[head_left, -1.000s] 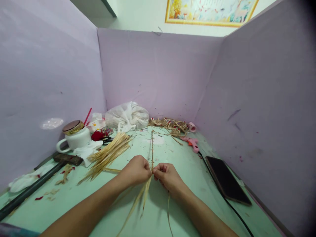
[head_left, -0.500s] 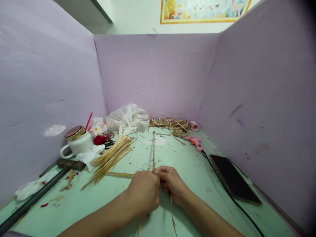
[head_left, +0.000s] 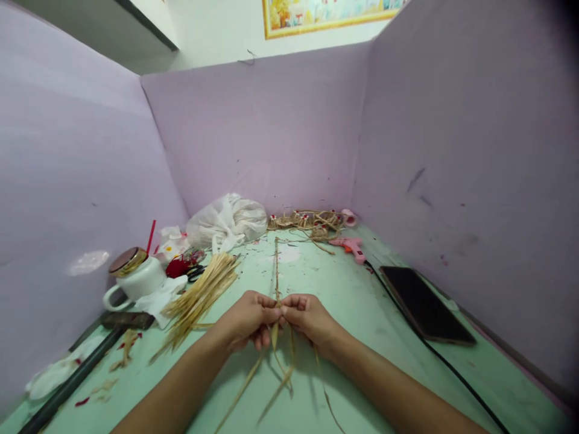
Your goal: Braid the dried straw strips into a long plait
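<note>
A thin braided straw cord runs from the far part of the table straight toward me. At its near end my left hand and my right hand meet, thumbs and fingertips pinched on the braid from either side. Loose flat straw strands fan out below the fingers toward the table's near edge. Left of my hands lies a bundle of dry straw, with one strand sticking out beneath it toward my left wrist.
A white mug with a lidded jar on it and a hammer stand left. A plastic bag and a heap of twine pieces lie at the back. A pink glue gun, its black cord and a dark phone are right.
My left hand crossed over the strands beside the right hand, then drew back and turned to pinch the braid's end. The strands reappear below. The view has tilted and shifted slightly.
</note>
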Tool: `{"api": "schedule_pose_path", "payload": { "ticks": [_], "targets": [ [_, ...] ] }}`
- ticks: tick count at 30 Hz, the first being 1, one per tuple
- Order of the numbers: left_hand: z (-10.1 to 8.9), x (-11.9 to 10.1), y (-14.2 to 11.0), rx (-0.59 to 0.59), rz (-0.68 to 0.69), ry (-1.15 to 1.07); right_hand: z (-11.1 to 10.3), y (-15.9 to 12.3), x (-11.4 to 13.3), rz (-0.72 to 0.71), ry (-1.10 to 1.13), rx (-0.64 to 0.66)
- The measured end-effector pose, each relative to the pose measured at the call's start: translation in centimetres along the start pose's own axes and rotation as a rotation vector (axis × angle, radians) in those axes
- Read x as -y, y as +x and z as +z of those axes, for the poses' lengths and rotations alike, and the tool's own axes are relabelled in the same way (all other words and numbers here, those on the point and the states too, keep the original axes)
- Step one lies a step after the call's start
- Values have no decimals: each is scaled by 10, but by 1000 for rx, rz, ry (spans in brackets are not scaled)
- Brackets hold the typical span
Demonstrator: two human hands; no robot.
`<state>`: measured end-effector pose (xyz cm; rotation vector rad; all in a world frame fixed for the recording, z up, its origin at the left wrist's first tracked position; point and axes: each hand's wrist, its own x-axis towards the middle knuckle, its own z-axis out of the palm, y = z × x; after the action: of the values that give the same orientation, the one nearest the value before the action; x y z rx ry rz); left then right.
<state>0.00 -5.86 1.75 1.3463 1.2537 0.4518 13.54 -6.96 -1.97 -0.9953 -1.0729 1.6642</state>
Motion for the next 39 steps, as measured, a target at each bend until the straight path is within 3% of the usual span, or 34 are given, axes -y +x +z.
{"api": "schedule_pose_path", "payload": {
  "ticks": [2,6,9,12,15,19,25,29,32,34,37,39],
  "targets": [
    [0,4,3,47,-10,-26,-4,2,-2,-38,-115,40],
    [2,11,8,-42,-64,54,-12,5,-6,-190,-472,64],
    [6,11,8,-87,-63,107,-16,1,-5,-324,-797,15],
    [13,10,7,-90,-39,103,-15,-7,1,-360,-1032,-68],
    [19,10,6,-103,-18,97,-14,-12,8,-299,-1112,-131],
    [21,12,7,-121,-3,72,-14,-15,11,-216,-1068,-78],
    [17,18,8,-98,7,43,-11,-23,11,-436,-1160,138],
    [14,12,6,-77,27,28,-14,-23,15,-412,-1079,213],
    [10,6,2,-60,36,18,-18,-14,18,-283,-862,56],
    [8,3,0,-50,36,18,-19,-8,18,-108,-637,-41],
    [7,2,-1,-44,34,14,-15,-5,17,148,-261,68],
    [8,3,0,-33,52,11,-12,-7,15,196,-129,133]
  ]
}}
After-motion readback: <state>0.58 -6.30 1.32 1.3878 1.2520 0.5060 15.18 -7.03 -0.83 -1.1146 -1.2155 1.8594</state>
